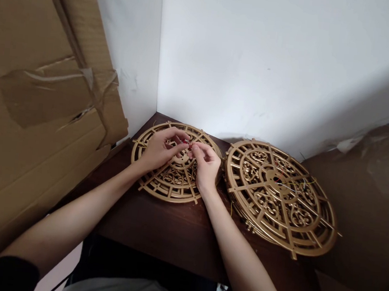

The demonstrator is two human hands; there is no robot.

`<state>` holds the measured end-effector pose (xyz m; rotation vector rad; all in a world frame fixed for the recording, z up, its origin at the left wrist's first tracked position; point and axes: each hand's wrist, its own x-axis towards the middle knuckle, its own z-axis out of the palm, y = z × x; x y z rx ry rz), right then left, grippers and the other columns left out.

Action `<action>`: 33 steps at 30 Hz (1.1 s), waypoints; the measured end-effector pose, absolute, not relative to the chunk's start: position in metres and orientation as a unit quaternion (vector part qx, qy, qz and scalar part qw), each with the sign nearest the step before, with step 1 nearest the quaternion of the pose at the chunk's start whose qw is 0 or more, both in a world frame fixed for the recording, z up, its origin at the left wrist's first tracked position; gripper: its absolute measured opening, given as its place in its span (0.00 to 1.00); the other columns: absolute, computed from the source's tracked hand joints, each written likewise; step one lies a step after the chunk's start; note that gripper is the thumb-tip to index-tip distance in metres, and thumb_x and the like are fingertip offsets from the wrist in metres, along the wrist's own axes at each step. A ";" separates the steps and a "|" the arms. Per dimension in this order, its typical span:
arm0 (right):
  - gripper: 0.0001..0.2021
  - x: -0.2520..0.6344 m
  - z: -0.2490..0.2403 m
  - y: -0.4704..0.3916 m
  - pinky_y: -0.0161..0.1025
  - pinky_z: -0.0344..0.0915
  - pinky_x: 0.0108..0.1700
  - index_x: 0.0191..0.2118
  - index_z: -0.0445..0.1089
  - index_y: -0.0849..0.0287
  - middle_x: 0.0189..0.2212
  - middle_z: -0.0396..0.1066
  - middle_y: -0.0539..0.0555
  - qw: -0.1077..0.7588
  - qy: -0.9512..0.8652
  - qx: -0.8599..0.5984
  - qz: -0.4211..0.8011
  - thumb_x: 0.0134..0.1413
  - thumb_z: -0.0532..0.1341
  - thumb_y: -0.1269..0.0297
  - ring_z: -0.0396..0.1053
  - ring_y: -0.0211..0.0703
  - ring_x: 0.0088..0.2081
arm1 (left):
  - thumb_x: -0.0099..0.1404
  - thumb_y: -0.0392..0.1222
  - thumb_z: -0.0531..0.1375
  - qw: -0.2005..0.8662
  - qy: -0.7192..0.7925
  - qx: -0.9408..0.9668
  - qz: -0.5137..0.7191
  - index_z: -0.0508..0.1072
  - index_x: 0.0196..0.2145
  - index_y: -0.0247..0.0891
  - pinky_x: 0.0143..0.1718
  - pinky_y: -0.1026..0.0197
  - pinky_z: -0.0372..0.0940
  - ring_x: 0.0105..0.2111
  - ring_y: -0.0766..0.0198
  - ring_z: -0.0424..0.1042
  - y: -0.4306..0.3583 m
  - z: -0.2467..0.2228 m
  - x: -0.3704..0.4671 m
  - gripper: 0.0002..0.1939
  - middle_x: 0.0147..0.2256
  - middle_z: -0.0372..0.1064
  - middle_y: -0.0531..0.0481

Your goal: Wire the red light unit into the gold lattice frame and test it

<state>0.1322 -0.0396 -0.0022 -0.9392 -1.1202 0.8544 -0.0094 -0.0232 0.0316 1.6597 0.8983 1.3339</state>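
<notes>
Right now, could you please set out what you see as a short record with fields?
Left hand: fingertips at a small red item, too small to identify; grip unclear
Right hand: fingertips at the same item; grip unclear
Beneath both hands: gold openwork disc
To the right: stacked gold openwork discs, thin coloured wires across the top
Surface: dark brown tabletop
Behind: white wall
Far left: cardboard
</notes>
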 end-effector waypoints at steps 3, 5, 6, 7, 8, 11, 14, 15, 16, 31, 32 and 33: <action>0.06 0.133 -0.002 -0.040 0.38 0.68 0.34 0.34 0.74 0.55 0.29 0.73 0.50 0.665 -0.501 -0.424 0.357 0.51 0.64 0.60 0.69 0.37 0.29 | 0.55 0.40 0.66 0.457 0.364 0.586 0.561 0.75 0.37 0.35 0.20 0.67 0.64 0.23 0.67 0.69 -0.018 0.031 -0.013 0.11 0.28 0.71 0.49; 0.05 0.133 -0.001 -0.041 0.38 0.66 0.34 0.34 0.75 0.55 0.31 0.73 0.50 0.651 -0.532 -0.426 0.335 0.51 0.64 0.61 0.68 0.37 0.30 | 0.54 0.40 0.68 0.502 0.358 0.517 0.594 0.74 0.37 0.35 0.22 0.65 0.68 0.24 0.67 0.70 -0.013 0.030 -0.015 0.13 0.28 0.71 0.50; 0.05 0.132 0.000 -0.043 0.37 0.66 0.33 0.33 0.76 0.54 0.31 0.73 0.50 0.638 -0.556 -0.422 0.325 0.52 0.64 0.61 0.67 0.37 0.30 | 0.53 0.39 0.68 0.523 0.355 0.481 0.608 0.74 0.37 0.34 0.24 0.63 0.69 0.25 0.67 0.70 -0.010 0.028 -0.016 0.13 0.29 0.71 0.50; 0.04 0.131 0.001 -0.044 0.37 0.65 0.33 0.33 0.77 0.54 0.31 0.72 0.50 0.621 -0.585 -0.414 0.319 0.52 0.64 0.62 0.67 0.37 0.30 | 0.52 0.38 0.68 0.541 0.354 0.447 0.618 0.73 0.36 0.34 0.26 0.62 0.71 0.26 0.67 0.70 -0.008 0.027 -0.017 0.13 0.30 0.71 0.49; 0.04 0.130 0.002 -0.045 0.37 0.64 0.33 0.33 0.77 0.53 0.31 0.72 0.50 0.598 -0.615 -0.404 0.316 0.52 0.64 0.62 0.66 0.37 0.30 | 0.52 0.37 0.68 0.558 0.355 0.419 0.622 0.73 0.36 0.33 0.27 0.62 0.72 0.27 0.67 0.70 -0.005 0.026 -0.018 0.13 0.31 0.71 0.49; 0.04 0.127 0.003 -0.049 0.37 0.63 0.33 0.32 0.77 0.52 0.29 0.72 0.49 0.519 -0.702 -0.375 0.310 0.53 0.64 0.63 0.66 0.37 0.29 | 0.54 0.35 0.68 0.592 0.365 0.355 0.624 0.72 0.36 0.31 0.28 0.61 0.72 0.26 0.68 0.70 0.000 0.022 -0.020 0.12 0.30 0.71 0.49; 0.04 0.125 0.003 -0.050 0.37 0.63 0.34 0.32 0.77 0.52 0.28 0.70 0.48 0.474 -0.748 -0.364 0.289 0.54 0.64 0.62 0.66 0.38 0.30 | 0.56 0.32 0.67 0.609 0.374 0.313 0.625 0.72 0.35 0.30 0.29 0.61 0.73 0.25 0.69 0.70 0.003 0.020 -0.021 0.09 0.28 0.70 0.49; 0.04 0.125 0.002 -0.050 0.37 0.63 0.35 0.31 0.77 0.52 0.28 0.70 0.48 0.472 -0.753 -0.364 0.277 0.54 0.64 0.62 0.66 0.38 0.30 | 0.56 0.31 0.66 0.612 0.375 0.304 0.626 0.71 0.35 0.30 0.30 0.61 0.73 0.26 0.69 0.70 0.004 0.020 -0.022 0.08 0.27 0.70 0.50; 0.05 0.125 0.002 -0.050 0.37 0.63 0.35 0.30 0.76 0.53 0.27 0.69 0.48 0.472 -0.757 -0.366 0.265 0.54 0.63 0.62 0.66 0.38 0.30 | 0.57 0.30 0.65 0.616 0.374 0.296 0.627 0.71 0.35 0.30 0.30 0.61 0.73 0.26 0.69 0.70 0.004 0.020 -0.023 0.07 0.27 0.70 0.50; 0.10 0.126 -0.003 -0.050 0.35 0.59 0.34 0.26 0.71 0.57 0.25 0.65 0.48 0.455 -0.772 -0.398 0.198 0.57 0.62 0.62 0.63 0.36 0.28 | 0.59 0.30 0.64 0.610 0.370 0.289 0.638 0.72 0.34 0.29 0.35 0.59 0.74 0.26 0.70 0.70 0.003 0.021 -0.021 0.05 0.27 0.70 0.50; 0.10 0.126 -0.003 -0.050 0.35 0.59 0.34 0.26 0.71 0.58 0.25 0.65 0.48 0.453 -0.773 -0.403 0.186 0.57 0.62 0.62 0.64 0.37 0.28 | 0.58 0.31 0.65 0.605 0.373 0.290 0.640 0.72 0.34 0.29 0.35 0.58 0.74 0.26 0.70 0.70 0.003 0.020 -0.020 0.05 0.26 0.70 0.50; 0.10 0.126 -0.003 -0.051 0.36 0.60 0.35 0.26 0.71 0.58 0.25 0.66 0.48 0.452 -0.774 -0.409 0.172 0.57 0.62 0.62 0.64 0.37 0.29 | 0.58 0.31 0.65 0.600 0.377 0.291 0.643 0.72 0.33 0.30 0.36 0.58 0.73 0.26 0.70 0.70 0.003 0.020 -0.020 0.06 0.26 0.70 0.51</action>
